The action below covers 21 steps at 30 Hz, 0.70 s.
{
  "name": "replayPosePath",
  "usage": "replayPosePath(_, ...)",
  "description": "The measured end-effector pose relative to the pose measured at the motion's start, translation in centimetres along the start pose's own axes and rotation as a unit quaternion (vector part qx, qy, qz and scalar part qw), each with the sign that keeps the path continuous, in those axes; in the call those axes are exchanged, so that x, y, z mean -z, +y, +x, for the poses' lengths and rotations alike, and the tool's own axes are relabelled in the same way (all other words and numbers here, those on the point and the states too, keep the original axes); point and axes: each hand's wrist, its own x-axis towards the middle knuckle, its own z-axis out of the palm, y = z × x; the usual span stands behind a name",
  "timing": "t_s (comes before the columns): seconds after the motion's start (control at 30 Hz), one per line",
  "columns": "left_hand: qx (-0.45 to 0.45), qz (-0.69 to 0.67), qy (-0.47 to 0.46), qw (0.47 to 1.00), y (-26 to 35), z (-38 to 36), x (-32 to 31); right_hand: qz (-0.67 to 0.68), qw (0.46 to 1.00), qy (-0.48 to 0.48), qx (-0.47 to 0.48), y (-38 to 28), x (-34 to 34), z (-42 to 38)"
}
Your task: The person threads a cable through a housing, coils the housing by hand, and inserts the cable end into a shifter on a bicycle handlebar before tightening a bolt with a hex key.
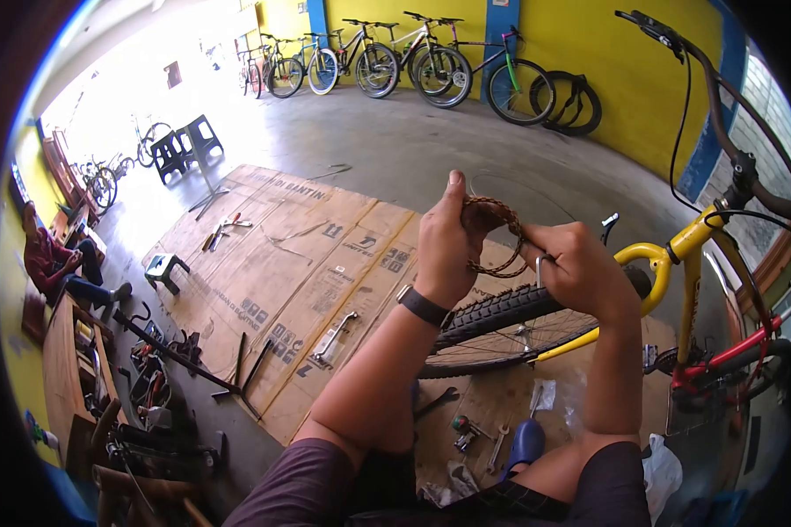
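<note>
A brown-and-black patterned cable (pixel 498 271), wound into a small coil, is held up between my two hands. My left hand (pixel 446 241) is closed around its left side, thumb pointing up, with a dark watch on the wrist. At the coil's right side, the fingers of my right hand (pixel 576 263) are curled and pinch it. A bent metal rod (pixel 540 268) shows beside those fingers. Thin wire arcs above the coil. Behind and below my hands are the knobbly tyre (pixel 492 321) of a wheel and the yellow bicycle frame (pixel 690 237).
Flattened cardboard (pixel 272 263) covers the floor, with a wrench (pixel 336 337), pliers (pixel 228 226) and a small stool (pixel 164 270) on it. Several bicycles (pixel 378 66) line the yellow wall. A person (pixel 57 259) sits at the left near a cluttered wooden bench (pixel 75 360). Handlebars (pixel 721 114) rise at right.
</note>
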Motion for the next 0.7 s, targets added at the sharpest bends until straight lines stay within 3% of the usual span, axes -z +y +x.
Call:
replayPosePath(0.1,-0.024,0.031,0.038,0.999,-0.1,0.3,0.1,0.049,0.996,0.039,-0.056,-1.1,-0.6,0.3)
replayPosePath(0.23,-0.074,0.137,0.097,0.983,-0.3,0.4,0.1,-0.026,0.985,0.17,-0.001,-1.0,-2.2,0.5)
replayPosePath(0.3,-0.124,0.241,0.062,0.96,-0.4,0.4,1.0,-0.021,0.978,0.209,0.006,-2.7,-1.9,0.7)
replayPosePath(0.4,-0.158,0.246,0.068,0.954,-0.9,0.3,0.6,-0.068,0.982,0.168,0.046,-2.7,-2.8,1.1)
replayPosePath(0.63,-0.035,0.091,0.112,0.989,-1.7,0.4,0.6,-0.142,0.976,0.153,-0.06,-2.4,-4.7,1.5)
replayPosePath(0.7,-0.05,0.113,0.113,0.986,-1.8,0.2,0.4,-0.172,0.968,0.163,-0.078,-2.3,-5.3,1.7)
